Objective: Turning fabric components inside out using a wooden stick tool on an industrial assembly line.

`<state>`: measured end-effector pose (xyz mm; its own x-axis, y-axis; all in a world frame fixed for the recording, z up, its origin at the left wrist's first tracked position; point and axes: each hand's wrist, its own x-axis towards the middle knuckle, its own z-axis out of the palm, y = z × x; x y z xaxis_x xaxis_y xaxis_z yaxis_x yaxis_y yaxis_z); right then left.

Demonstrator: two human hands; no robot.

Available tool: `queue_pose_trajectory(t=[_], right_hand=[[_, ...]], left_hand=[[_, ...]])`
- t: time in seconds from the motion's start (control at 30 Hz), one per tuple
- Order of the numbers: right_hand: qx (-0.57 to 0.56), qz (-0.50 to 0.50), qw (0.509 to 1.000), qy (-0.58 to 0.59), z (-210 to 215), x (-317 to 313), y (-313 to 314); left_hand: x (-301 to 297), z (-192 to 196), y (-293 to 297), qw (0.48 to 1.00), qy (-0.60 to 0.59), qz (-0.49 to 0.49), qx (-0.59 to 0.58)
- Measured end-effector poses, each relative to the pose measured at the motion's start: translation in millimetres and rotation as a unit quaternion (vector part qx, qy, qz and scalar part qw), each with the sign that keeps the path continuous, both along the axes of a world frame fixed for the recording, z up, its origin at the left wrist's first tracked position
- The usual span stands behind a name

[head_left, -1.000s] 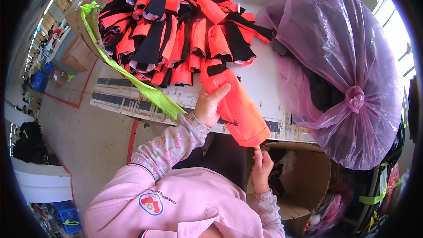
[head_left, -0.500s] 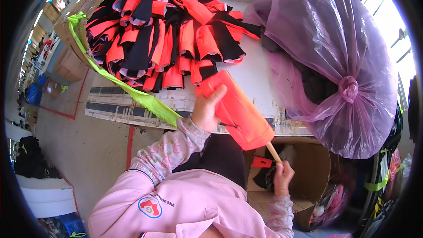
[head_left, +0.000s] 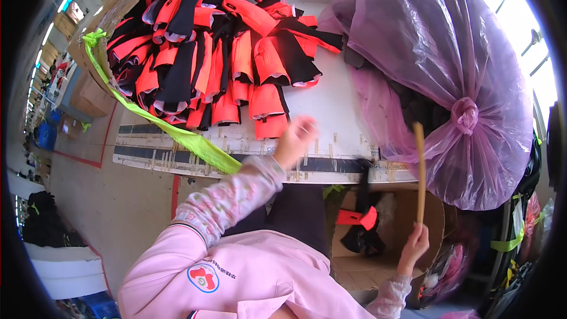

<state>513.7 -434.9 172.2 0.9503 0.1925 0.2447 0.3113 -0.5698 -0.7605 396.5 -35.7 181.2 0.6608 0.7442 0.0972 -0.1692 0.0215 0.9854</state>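
Note:
In my right hand (head_left: 415,247) is a plain wooden stick (head_left: 420,171), gripped near its lower end and pointing up. My left hand (head_left: 293,142) is over the table's front edge, just below the pile of orange and black fabric sleeves (head_left: 233,53). Its fingertips are smeared by motion; the hand looks loosely open, with nothing seen in it. Between my hands, a black and orange fabric piece (head_left: 364,192) hangs or drops at the mouth of the cardboard box (head_left: 407,224) under the table. An orange piece (head_left: 348,217) is also in that box.
A large purple plastic bag (head_left: 437,41), knotted and full of dark material, takes up the table's right side. The sleeves spill from a tipped cardboard box (head_left: 94,29) edged with a yellow-green strip (head_left: 171,129). The white table top (head_left: 331,100) shows between pile and bag.
The orange sleeve has left the stick and my left hand; a black and orange piece now appears at the lower box. My right hand moved right, stick upright. My left hand shifted slightly.

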Motion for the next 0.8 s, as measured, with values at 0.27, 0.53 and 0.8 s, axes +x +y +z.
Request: queue_pose_trajectory(t=[0.27, 0.53, 0.8], right_hand=[[-0.277, 0.081, 0.955, -0.075, -8.4, 64.5, 155.3], [-0.148, 0.167, 0.965, -0.137, 11.7, 39.2, 182.7], [0.019, 0.387, 0.919, -0.067, 45.3, 2.9, 241.5]], left_hand=[[56.6, 22.5, 111.8, 0.696, 0.341, 0.082, 0.626], [72.4, 5.6, 147.7, 0.624, 0.442, 0.050, 0.642], [7.7, 18.8, 12.9, 0.826, 0.151, -0.182, 0.512]])
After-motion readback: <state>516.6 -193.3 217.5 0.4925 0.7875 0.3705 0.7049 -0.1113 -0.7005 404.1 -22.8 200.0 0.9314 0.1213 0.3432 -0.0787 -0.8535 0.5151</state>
